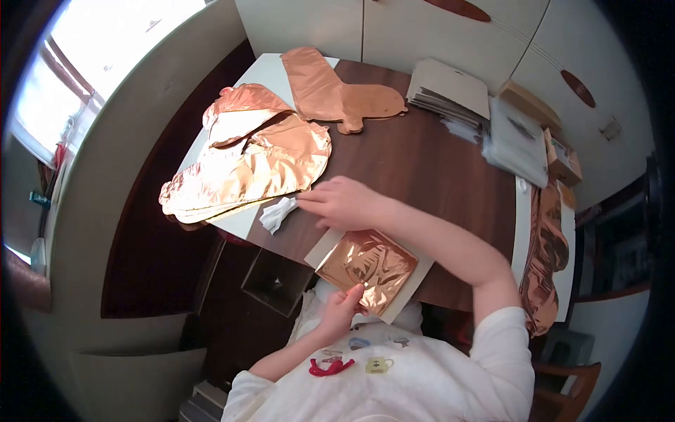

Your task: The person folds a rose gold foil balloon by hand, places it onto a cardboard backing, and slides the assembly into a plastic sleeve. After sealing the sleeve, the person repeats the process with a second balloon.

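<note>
Copper foil, a squarish folded packet [369, 264], lay on pale card [327, 247] at the counter's [450, 183] near edge, pinched by the left hand [342, 309]. The right hand [342, 204] reached left near a white crumpled piece [278, 214]; its grip could not be told. The packet seemed compactly folded; larger foil shapes [316, 95] lay spread far left.
</note>
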Action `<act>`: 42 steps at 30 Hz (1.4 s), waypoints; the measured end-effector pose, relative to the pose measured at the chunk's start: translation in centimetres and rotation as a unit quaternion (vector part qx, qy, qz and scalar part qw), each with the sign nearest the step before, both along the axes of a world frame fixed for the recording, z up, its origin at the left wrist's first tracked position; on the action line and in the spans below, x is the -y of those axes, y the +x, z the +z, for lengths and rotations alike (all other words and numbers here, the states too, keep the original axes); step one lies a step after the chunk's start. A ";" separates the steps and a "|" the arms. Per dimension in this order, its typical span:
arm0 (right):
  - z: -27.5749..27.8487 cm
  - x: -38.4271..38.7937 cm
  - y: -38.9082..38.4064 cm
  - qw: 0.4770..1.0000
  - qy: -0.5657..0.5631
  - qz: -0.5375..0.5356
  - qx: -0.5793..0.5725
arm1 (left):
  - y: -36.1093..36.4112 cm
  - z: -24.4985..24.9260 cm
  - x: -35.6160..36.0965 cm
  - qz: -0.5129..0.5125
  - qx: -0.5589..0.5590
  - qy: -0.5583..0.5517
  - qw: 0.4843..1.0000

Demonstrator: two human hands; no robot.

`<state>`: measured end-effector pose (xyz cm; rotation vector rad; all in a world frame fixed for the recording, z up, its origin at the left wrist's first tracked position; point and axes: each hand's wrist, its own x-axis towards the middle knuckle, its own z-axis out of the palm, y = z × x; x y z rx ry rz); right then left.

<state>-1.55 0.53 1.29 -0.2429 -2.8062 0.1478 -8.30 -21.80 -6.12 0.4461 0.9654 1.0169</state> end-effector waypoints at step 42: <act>-1.8 -12.4 39.9 0.667 0.050 -0.716 -0.202 | -0.8 -1.2 1.8 0.029 0.006 -0.006 1.000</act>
